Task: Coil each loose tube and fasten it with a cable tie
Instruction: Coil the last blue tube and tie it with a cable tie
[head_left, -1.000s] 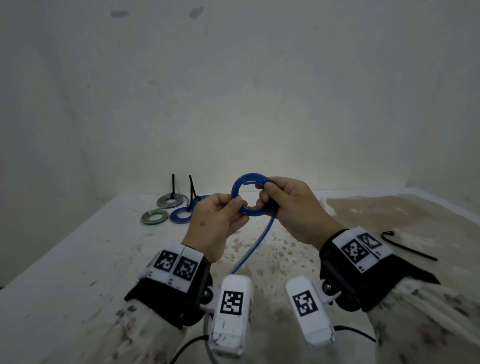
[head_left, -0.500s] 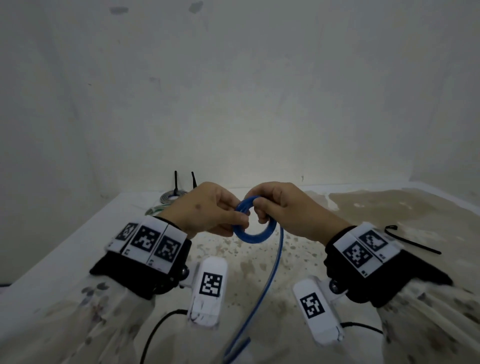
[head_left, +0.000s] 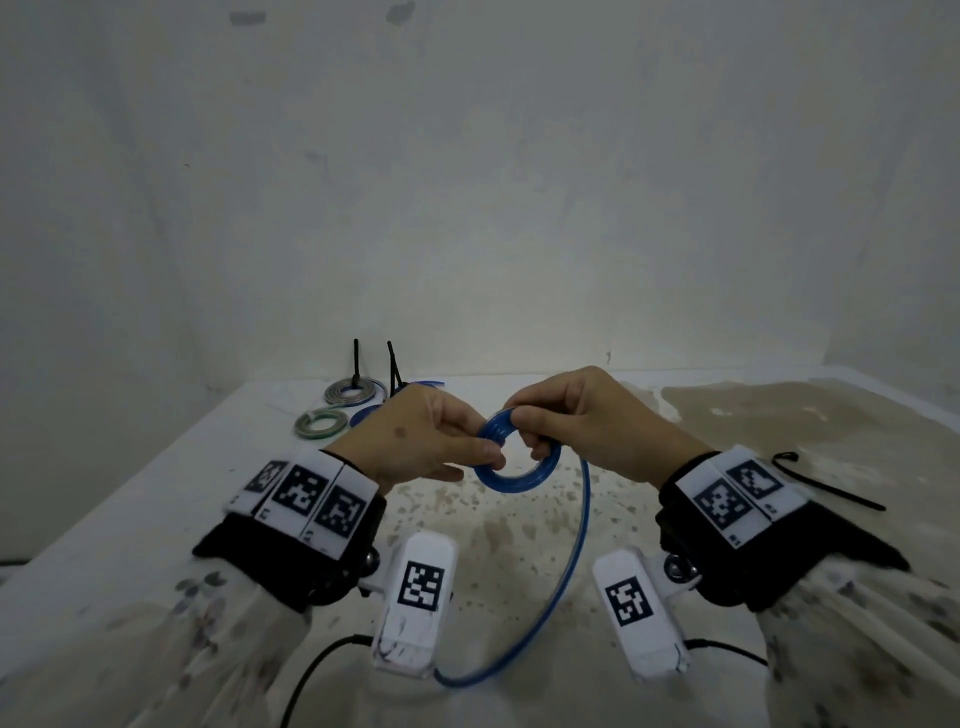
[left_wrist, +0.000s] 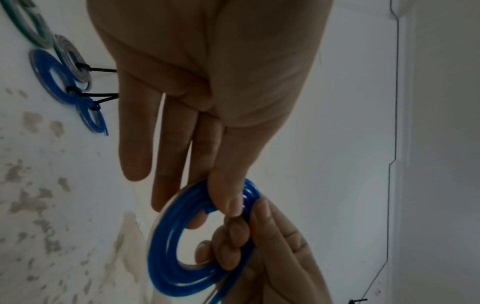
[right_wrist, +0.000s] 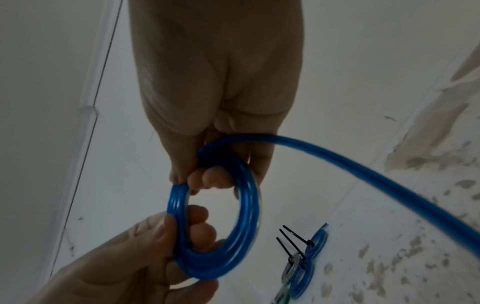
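Note:
A blue tube is partly wound into a small coil (head_left: 519, 482) held above the table between both hands. My left hand (head_left: 488, 458) pinches the coil's left side with thumb and fingers, as the left wrist view shows (left_wrist: 166, 257). My right hand (head_left: 524, 427) grips the coil's far right side, fingers curled through the ring (right_wrist: 246, 205). The tube's loose tail (head_left: 577, 545) leaves the coil under my right hand and curves down toward the near edge. A loose black cable tie (head_left: 826, 483) lies on the table to the right.
Several tied coils lie at the back left: a grey one (head_left: 356, 392), a green one (head_left: 320, 422) and blue ones (right_wrist: 301, 273), with black tie ends standing up. The stained white table (head_left: 156, 493) meets a wall behind.
The coil has tipped from upright to nearly flat and my left hand has turned over it. The loose tail now swings out in a wider curve to the right.

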